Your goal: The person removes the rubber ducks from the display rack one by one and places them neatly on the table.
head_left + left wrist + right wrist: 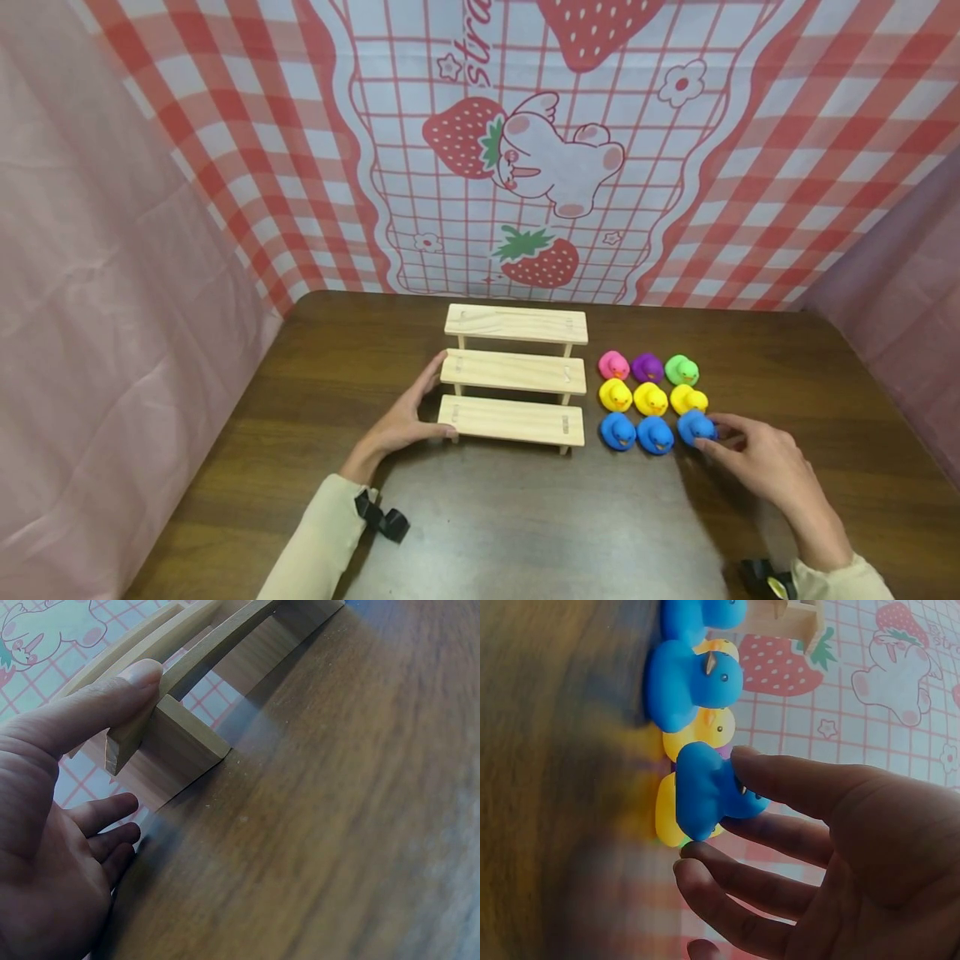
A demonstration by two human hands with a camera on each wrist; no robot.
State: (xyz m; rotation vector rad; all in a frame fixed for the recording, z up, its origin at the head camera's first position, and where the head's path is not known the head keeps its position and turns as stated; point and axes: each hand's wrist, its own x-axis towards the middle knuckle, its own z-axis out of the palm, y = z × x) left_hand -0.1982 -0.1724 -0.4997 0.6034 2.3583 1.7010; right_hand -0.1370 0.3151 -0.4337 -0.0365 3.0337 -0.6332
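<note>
My right hand (776, 467) pinches a blue rubber duck (696, 427) between thumb and fingers, at the right end of the front row. In the right wrist view that duck (701, 791) sits higher than the blue duck (675, 686) beside it, slightly raised off the table. Two other blue ducks (618, 431) stand to its left. At the left end of a three-tier wooden stand (510, 419), my left hand (405, 423) is spread, its thumb (97, 705) lying straight on the lowest shelf's end. The other fingers extend beside the stand, partly hidden.
Behind the blue row stand three yellow ducks (650, 399), then a pink duck (613, 365), a purple duck (647, 367) and a green duck (682, 370). A strawberry-print cloth (510, 192) hangs at the back of the brown table (540, 517). Pink curtains (112, 292) flank it.
</note>
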